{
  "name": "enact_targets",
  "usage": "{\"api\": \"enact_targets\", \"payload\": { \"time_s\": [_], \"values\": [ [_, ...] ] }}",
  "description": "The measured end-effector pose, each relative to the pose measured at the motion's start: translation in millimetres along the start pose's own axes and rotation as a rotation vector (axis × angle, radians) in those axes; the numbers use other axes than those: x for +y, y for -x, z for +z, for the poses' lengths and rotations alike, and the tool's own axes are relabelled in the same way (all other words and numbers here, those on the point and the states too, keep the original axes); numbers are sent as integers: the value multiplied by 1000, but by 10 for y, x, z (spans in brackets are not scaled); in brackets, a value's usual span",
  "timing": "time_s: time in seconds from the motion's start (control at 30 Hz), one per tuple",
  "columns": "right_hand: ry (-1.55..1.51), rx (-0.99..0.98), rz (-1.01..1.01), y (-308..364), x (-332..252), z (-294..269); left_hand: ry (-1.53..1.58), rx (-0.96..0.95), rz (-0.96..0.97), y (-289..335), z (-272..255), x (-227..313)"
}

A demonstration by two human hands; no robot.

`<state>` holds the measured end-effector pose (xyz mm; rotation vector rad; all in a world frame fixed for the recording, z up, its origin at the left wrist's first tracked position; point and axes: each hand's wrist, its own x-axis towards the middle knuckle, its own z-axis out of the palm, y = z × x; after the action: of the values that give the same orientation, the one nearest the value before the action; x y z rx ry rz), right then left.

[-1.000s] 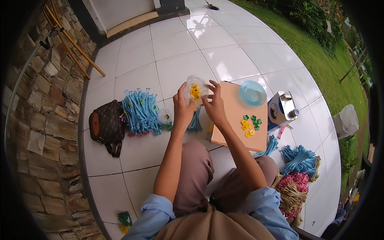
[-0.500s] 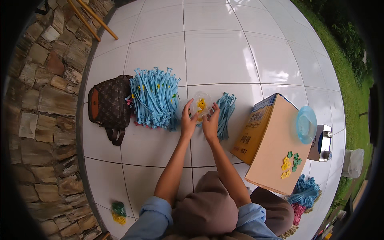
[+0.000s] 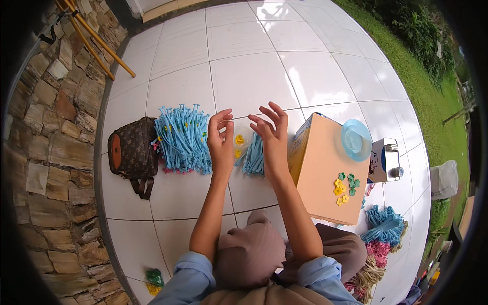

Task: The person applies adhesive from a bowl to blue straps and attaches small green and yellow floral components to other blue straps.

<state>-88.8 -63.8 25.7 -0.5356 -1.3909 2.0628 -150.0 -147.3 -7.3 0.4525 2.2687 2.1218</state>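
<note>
Lower edge: blue sleeves (image 3: pixel 192 269) cut off by the frame; brown-clad knees (image 3: pixel 250 249) just above, between the forearms. Lower left: green and yellow packets (image 3: pixel 154 277), contents too small to make out.

Centre: left hand (image 3: pixel 222 146) raised, fingers curled, thumb and fingers apart. Right hand (image 3: pixel 273 148) likewise, fingers spread, bent inward. A gap separates the hands; in it, mid-frame, a clear plastic packet (image 3: pixel 246 137) with yellow flowers (image 3: pixel 239 140). Its outline is faint; contact with either hand cannot be told.

Small blue bundle (image 3: pixel 252 158) right of packet, partly hidden by right hand. Larger blue bundle (image 3: pixel 182 140) left of left hand, touching or nearly touching the brown bag (image 3: pixel 133 152).

Right of centre: cardboard box (image 3: pixel 317 178), left edge near right hand, limiting sideways room; loose flowers and a blue bowl (image 3: pixel 356 140) on top. Metal can (image 3: pixel 385 160) behind, partly covered.

Beyond the hands, tiled floor (image 3: pixel 244 79) runs to the upper edge, bounded left by a stone wall (image 3: pixel 61 152), right by grass (image 3: pixel 401 66). Dark rim crops the corners.
</note>
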Motion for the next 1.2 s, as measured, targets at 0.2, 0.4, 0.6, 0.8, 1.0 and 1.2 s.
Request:
{"api": "enact_targets", "payload": {
  "time_s": [0.2, 0.4, 0.6, 0.8, 1.0, 1.2],
  "values": [
    [502, -72, -473, -10, -1360, -759, 112, -653, 147, 241, 612, 1406],
    [858, 63, -179, 503, -1554, -1990, -203, -967, 196, 777, 1498, 1167],
    [1080, 236, -55, 567, -920, -2868, -652, -955, 319, 1223, 1999, 355],
    [1343, 102, -363, 431, -722, -2979, -708, -986, 342, 1261, 2054, 230],
    [1649, 113, -441, 276, -564, -2954, -742, -1043, 298, 1144, 2100, 171],
    [1754, 130, -448, 221, -527, -2980, -476, -956, 157, 960, 2111, 117]
  ]
}}
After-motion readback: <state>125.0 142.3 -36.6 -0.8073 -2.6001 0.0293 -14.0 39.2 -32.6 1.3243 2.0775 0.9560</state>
